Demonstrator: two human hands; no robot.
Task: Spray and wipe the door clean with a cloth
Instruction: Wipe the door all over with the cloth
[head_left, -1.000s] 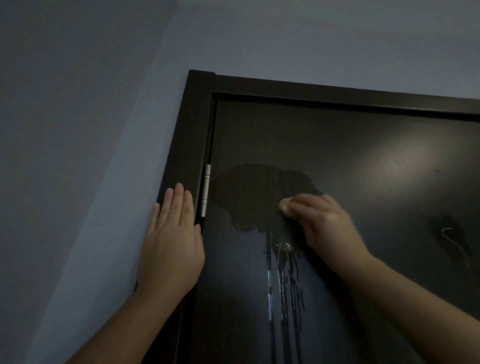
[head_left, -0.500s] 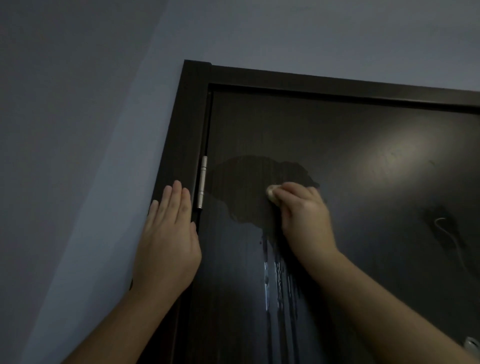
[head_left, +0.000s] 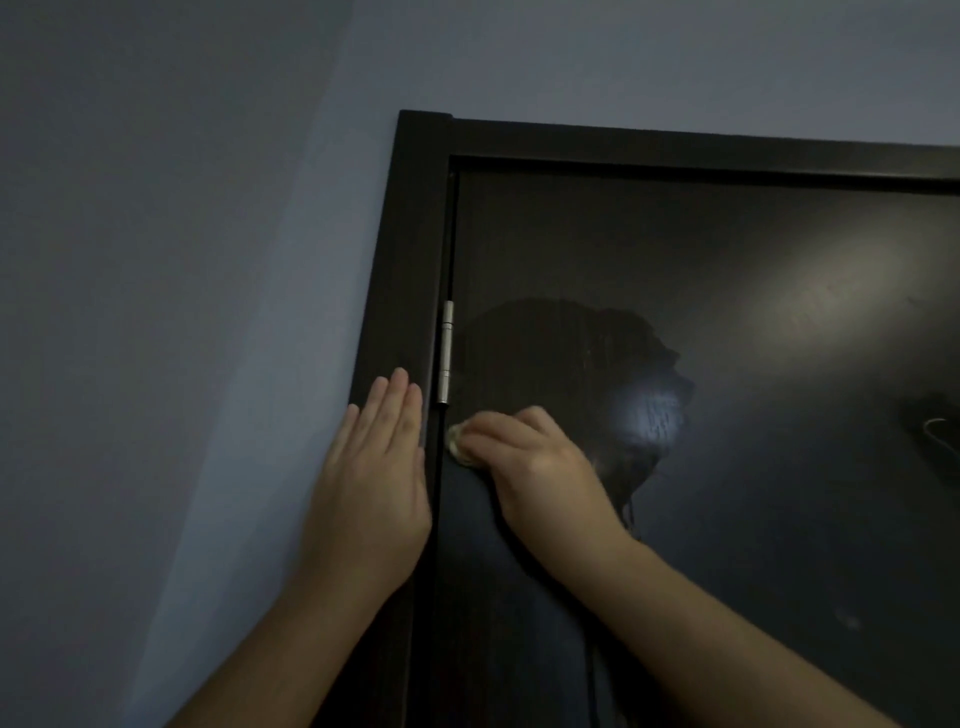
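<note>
The cloth (head_left: 460, 441) has swept left to just below the hinge (head_left: 445, 352), clearing most drips. The left hand (head_left: 371, 483) lies flat on the door frame (head_left: 410, 260), fingers straight and together. The right hand (head_left: 540, 467) curls over the cloth, hiding most of it, against the dark door (head_left: 727, 545). A wet patch (head_left: 561, 358) remains above.

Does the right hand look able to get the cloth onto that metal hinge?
Probably yes. The right hand holds the cloth on the door just below the hinge, nothing between them; the left hand lies flat on the frame, clear of it.
</note>
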